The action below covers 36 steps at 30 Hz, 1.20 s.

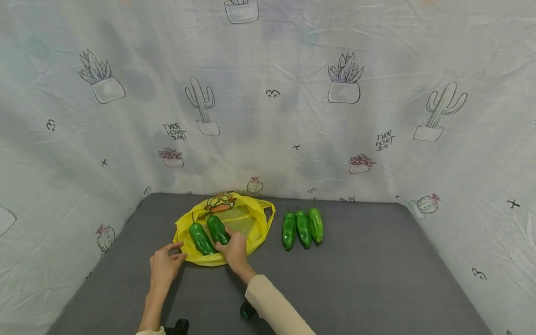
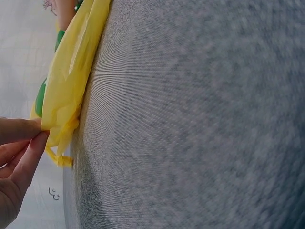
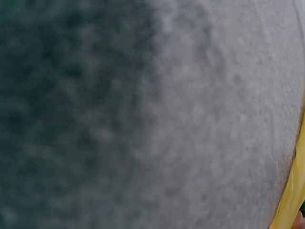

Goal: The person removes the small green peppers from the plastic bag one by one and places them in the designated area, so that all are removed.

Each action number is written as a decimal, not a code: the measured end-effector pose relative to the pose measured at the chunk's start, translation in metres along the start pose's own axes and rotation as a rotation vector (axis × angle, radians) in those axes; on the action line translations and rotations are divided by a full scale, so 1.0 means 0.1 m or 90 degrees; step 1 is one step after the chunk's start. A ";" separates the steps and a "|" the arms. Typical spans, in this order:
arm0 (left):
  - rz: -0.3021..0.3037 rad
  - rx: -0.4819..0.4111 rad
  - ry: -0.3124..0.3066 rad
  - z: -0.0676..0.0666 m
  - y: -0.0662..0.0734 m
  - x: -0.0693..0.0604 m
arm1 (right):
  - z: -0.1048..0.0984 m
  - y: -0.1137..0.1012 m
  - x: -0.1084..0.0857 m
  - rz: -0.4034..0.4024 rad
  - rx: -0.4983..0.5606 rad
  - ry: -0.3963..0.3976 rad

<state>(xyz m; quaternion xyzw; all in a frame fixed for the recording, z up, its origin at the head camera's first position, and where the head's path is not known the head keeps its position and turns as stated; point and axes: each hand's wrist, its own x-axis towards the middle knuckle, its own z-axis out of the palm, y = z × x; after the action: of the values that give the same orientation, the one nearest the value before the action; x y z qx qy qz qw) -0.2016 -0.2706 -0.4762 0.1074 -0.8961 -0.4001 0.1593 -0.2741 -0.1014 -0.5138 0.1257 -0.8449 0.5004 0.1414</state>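
A yellow plastic bag (image 1: 263, 228) lies spread on the grey table with its mouth facing up. Two green peppers are in it: one pepper (image 1: 202, 239) lies on the left, and beside it is another pepper (image 1: 216, 227) that my right hand (image 1: 235, 251) grips between thumb and fingers. At the bag's near left edge is my left hand (image 1: 164, 265); the left wrist view shows its thumb and finger pinching the yellow rim (image 2: 50, 121). In the right wrist view only a strip of the bag (image 3: 291, 195) and a sliver of the hand appear, at the lower right.
Three more green peppers lie side by side right of the bag: a left one (image 1: 289, 231), a middle one (image 1: 303, 229) and a right one (image 1: 316, 225). Behind the grey table (image 1: 377, 270) hangs a pale curtain (image 1: 293, 121) printed with potted cacti, which also flanks both sides.
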 end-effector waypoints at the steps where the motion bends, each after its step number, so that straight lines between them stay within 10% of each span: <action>1: 0.000 -0.001 0.000 0.00 0.00 0.00 | -0.01 0.01 0.00 -0.005 0.007 0.005; 26: 0.017 0.002 0.049 0.02 0.02 0.00 | -0.50 -0.01 -0.24 0.138 0.223 0.075; 36: 0.015 0.001 0.038 0.03 0.01 -0.02 | -0.84 0.10 -0.24 0.086 0.247 0.131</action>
<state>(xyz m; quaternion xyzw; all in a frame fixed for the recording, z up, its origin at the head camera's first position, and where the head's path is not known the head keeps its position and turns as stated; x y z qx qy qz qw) -0.2012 -0.2676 -0.4772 0.1090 -0.8926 -0.3939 0.1904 -0.2454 -0.0210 -0.4923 0.0418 -0.7205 0.6720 0.1662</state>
